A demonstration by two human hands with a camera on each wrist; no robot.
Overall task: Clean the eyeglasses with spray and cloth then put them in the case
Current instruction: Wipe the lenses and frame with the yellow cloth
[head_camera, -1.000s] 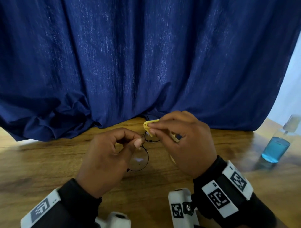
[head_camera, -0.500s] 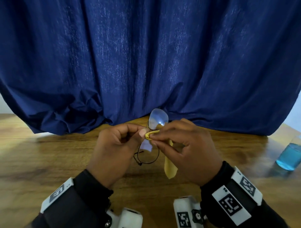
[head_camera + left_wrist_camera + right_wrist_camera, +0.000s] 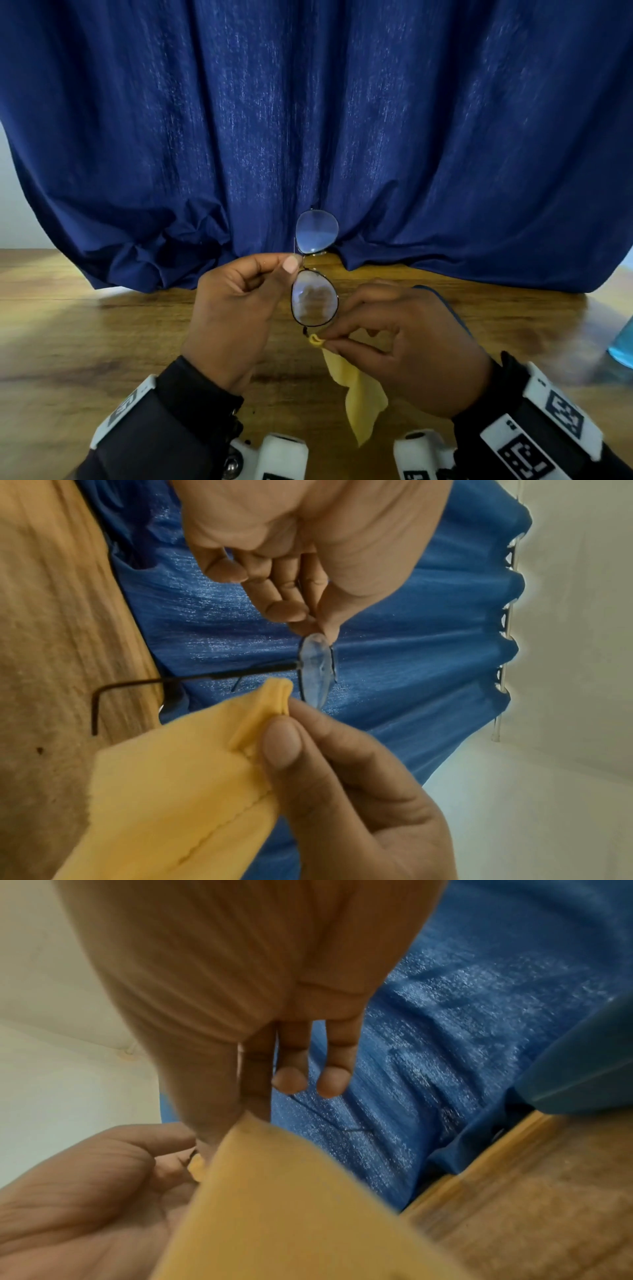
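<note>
The eyeglasses (image 3: 314,298), thin dark metal frame, are held up above the table with one lens over the other. My left hand (image 3: 291,265) pinches them at the bridge between thumb and forefinger. My right hand (image 3: 325,342) pinches a fold of the yellow cloth (image 3: 359,394) just under the lower lens's rim, and the rest hangs down. In the left wrist view the lens (image 3: 316,672) shows edge-on, a temple arm (image 3: 171,680) sticks out left, and the cloth (image 3: 171,791) fills the lower left. The right wrist view is blurred, with cloth (image 3: 291,1204) in front.
A spray bottle (image 3: 621,346) of blue liquid stands at the right edge of the wooden table (image 3: 85,342). A dark blue curtain (image 3: 308,120) hangs behind and bunches onto the table's back edge. No case is in view.
The glasses have been turned upright and lifted, so both lenses face me. My right hand with the cloth has slid from the bridge down to below the lower lens.
</note>
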